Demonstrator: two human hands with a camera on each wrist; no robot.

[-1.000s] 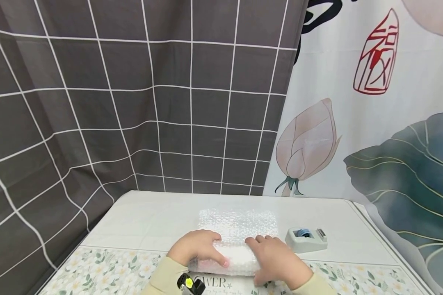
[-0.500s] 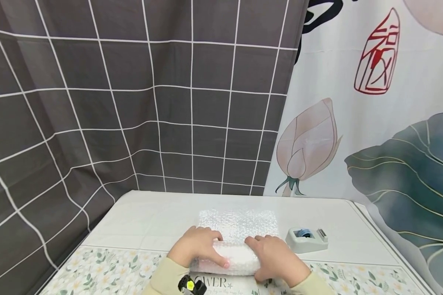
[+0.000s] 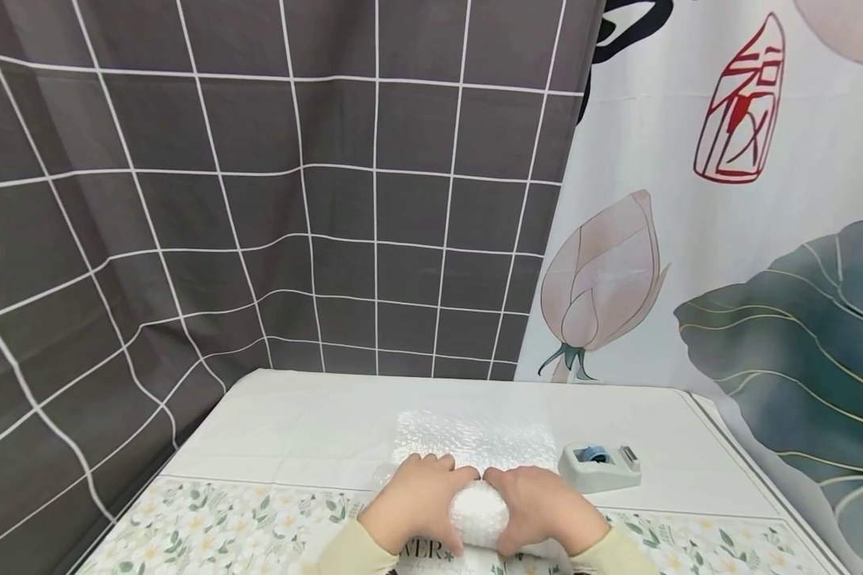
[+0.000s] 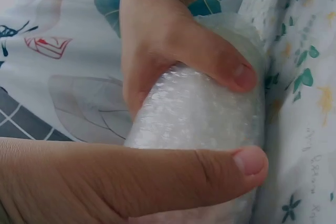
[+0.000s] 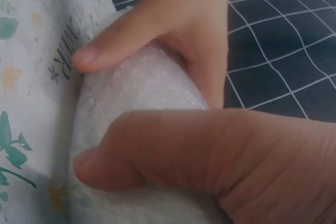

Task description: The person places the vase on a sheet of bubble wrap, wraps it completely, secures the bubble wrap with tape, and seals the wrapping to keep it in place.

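Note:
A thick roll of clear bubble wrap point(image 3: 479, 515) lies across the near part of the table, with a loose flat sheet stretching from it toward the back. What is inside the roll cannot be made out. My left hand point(image 3: 426, 499) grips it left of its middle, thumb on the near side and fingers over the far side. From the right, my right hand point(image 3: 542, 505) holds it the same way, close to the left. Both wrist views show the thumbs curled over the bubble wrap point(image 4: 194, 114); most other fingers are hidden behind it.
To the right of the loose sheet stands a pale tape dispenser point(image 3: 598, 467) with a blue roll. The table point(image 3: 316, 407) has a white cover with a floral strip point(image 3: 216, 527) in front. A dark gridded curtain point(image 3: 331, 200) hangs behind it.
My left hand has slid right along the roll, close to my right hand. The right hand stays nearly in place, and the loose sheet has shifted slightly right.

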